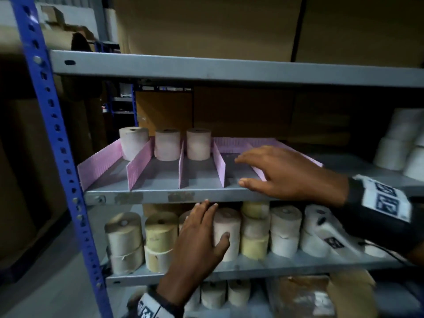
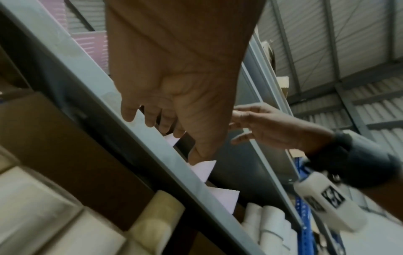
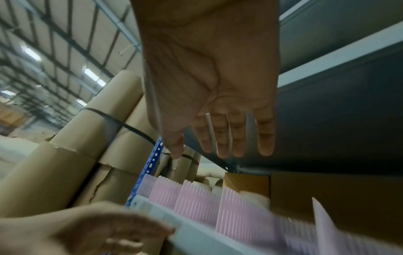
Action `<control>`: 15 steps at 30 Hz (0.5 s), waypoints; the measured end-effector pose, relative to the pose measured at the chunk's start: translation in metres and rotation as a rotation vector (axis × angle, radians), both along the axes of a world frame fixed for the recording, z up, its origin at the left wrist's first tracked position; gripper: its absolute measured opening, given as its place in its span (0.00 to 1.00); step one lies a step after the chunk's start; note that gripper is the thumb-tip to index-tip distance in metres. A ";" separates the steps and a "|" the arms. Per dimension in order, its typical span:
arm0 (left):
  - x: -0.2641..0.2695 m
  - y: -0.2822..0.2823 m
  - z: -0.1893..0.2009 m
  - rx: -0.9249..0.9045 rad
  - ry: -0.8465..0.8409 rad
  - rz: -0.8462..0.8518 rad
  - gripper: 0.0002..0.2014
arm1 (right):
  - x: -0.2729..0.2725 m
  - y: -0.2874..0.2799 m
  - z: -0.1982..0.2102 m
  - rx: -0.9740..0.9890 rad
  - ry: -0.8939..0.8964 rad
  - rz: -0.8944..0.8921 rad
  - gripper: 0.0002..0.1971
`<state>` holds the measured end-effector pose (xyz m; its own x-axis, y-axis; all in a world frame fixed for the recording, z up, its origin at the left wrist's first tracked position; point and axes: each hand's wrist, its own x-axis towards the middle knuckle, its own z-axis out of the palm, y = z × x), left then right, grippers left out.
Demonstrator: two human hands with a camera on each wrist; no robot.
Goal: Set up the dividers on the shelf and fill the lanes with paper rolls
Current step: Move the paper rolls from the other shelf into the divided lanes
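Head view: left hand [image 1: 202, 235] curled round a pinkish paper roll [image 1: 227, 235] on the lower shelf [image 1: 252, 268] — right hand [image 1: 291, 173] flat, fingers spread, empty, over pink dividers [image 1: 140, 165].

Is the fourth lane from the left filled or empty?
Empty: bare grey shelf floor shows between its pink plastic dividers; the three lanes to its left hold one paper roll each.

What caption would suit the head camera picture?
Left hand grips a paper roll on the lower shelf while the open right hand hovers over pink dividers.
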<state>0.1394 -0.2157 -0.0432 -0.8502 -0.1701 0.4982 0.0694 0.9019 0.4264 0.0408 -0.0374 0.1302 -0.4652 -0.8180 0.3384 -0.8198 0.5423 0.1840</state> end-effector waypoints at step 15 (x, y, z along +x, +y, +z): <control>0.006 0.155 -0.019 0.252 0.109 -0.302 0.25 | 0.034 0.184 -0.077 -0.147 -0.167 -0.364 0.30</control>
<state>0.1455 -0.0605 -0.0617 -0.8251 -0.0495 0.5628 0.3720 0.7021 0.6072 0.0745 0.1465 0.0533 -0.7730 -0.5388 0.3349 -0.5820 0.8124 -0.0363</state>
